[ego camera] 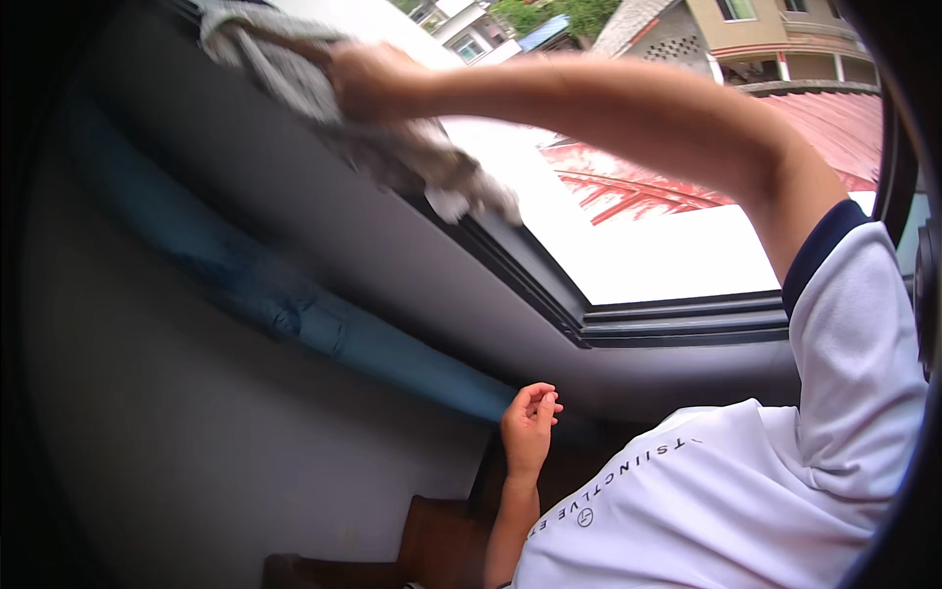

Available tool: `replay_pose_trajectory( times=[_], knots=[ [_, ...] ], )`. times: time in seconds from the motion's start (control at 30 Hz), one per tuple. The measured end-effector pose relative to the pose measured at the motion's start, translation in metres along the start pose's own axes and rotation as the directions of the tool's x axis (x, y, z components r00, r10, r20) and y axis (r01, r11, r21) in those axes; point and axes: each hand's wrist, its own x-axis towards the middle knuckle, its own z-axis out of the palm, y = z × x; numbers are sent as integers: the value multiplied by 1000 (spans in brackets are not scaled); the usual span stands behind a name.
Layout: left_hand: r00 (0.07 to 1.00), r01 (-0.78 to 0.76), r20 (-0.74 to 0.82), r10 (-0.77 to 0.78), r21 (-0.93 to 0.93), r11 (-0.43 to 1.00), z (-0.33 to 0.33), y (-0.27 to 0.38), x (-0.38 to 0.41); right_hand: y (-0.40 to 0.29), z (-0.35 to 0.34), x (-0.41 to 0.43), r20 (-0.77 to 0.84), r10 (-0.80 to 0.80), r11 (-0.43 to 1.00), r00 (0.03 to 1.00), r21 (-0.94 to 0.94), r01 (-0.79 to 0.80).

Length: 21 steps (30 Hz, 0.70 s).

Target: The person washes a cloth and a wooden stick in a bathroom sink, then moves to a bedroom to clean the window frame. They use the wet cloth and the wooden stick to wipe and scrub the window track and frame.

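Raised toward the upper left, my right hand (375,81) grips a bunched grey-white cloth (294,77). The cloth lies along the dark window frame (508,269), and its loose end (478,191) hangs over the lower frame edge. Motion blurs both the hand and the cloth slightly. Low in front of my body, my left hand (531,420) holds nothing, its fingers loosely bent and the thumb near them. Behind it runs a long blue band (397,361) with a dark pattern on it, below the window.
Through the window opening, red metal roofing (824,132) and a beige building (765,37) show outside. A pale wall (294,456) fills the lower left. Brown wooden furniture (434,534) stands at the bottom, near my left forearm.
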Motion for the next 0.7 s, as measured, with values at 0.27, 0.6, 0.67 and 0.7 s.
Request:
replay_pose_trajectory(
  times=[0.27,0.6,0.67,0.7],
  knots=[
    [994,37,101,-28,-89,995,54,7,12,107,-64,-298,324,342,938,882,-60,-342],
    [968,192,198,-153,-196,962,78,-46,29,103,-145,-405,644,706,697,295,-560,-448],
    [962,203,220,-161,-182,962,83,-53,29,102,-152,-396,666,705,696,244,-585,-416],
    [957,209,239,-163,-180,961,85,-56,29,102,-155,-391,669,711,690,217,-603,-400]
  ],
)
